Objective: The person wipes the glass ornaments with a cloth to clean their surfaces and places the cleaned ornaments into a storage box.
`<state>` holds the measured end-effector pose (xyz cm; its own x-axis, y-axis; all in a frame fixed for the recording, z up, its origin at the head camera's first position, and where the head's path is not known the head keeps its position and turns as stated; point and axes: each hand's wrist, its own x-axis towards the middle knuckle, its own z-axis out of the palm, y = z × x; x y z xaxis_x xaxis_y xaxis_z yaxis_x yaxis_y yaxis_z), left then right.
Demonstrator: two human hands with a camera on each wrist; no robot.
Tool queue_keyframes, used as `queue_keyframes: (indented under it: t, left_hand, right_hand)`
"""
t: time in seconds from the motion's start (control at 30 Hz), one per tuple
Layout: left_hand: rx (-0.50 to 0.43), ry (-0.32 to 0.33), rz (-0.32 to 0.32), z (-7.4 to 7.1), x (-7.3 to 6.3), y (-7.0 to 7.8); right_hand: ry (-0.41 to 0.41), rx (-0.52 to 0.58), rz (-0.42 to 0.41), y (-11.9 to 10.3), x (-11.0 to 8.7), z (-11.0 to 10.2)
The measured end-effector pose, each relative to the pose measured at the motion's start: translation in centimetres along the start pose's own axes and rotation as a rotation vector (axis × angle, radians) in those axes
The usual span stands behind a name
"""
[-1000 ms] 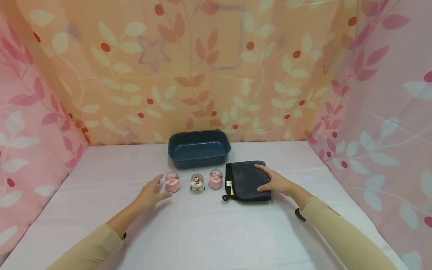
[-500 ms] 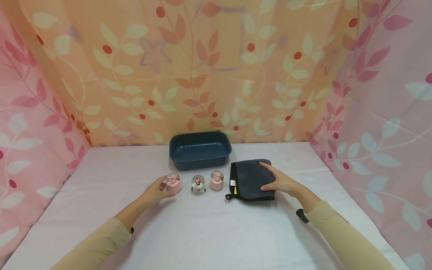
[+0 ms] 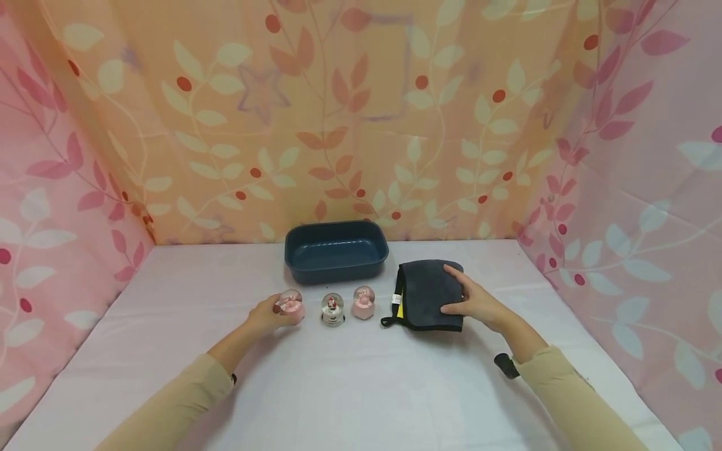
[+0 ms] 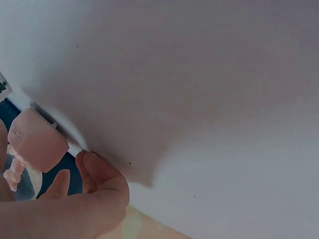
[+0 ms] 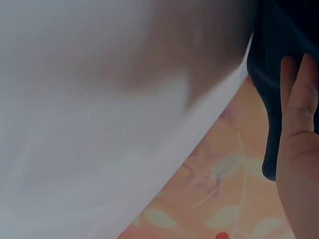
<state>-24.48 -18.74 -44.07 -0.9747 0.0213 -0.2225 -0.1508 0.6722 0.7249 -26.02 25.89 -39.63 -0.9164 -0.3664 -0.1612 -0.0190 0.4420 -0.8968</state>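
Note:
My left hand [image 3: 264,317] holds the leftmost pink snow globe [image 3: 291,307] at its left side. The left wrist view shows this globe's pink base [image 4: 39,142] with thumb and fingers round it. A white snow globe [image 3: 333,311] with a small red figure stands beside it, then a second pink snow globe [image 3: 363,303]. To the right, my right hand [image 3: 482,308] grips a folded dark grey cloth [image 3: 431,293] by its right side. Black edging, a hanging loop and a bit of yellow lining show on it. The cloth [image 5: 269,94] fills the right wrist view's upper right.
Behind the globes, a dark blue rectangular basin [image 3: 336,273] stands near the back of the white-covered table [image 3: 361,388]. Patterned curtains [image 3: 361,125] rise behind the table and along both sides.
My left hand has moved right and its fingers have come round the left pink globe. The cloth has shifted right and tipped up more upright in my right hand.

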Motion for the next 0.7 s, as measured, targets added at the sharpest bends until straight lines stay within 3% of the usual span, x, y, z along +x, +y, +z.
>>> queue_keyframes:
  t: [0.33, 0.5, 0.7]
  left_hand:
    - [0.008, 0.067, -0.043, 0.6, 0.5, -0.4]
    - [-0.062, 0.078, -0.078, 0.8, 0.7, -0.3]
    - [-0.179, 0.084, -0.076, 1.0, 0.5, -0.1]
  right_hand:
    - [0.027, 0.172, 0.003, -1.0, -0.8, 0.6]
    - [0.059, 0.243, 0.001, -2.2, -1.4, 1.3]
    - [0.094, 0.277, -0.001, -3.8, -2.3, 1.5]
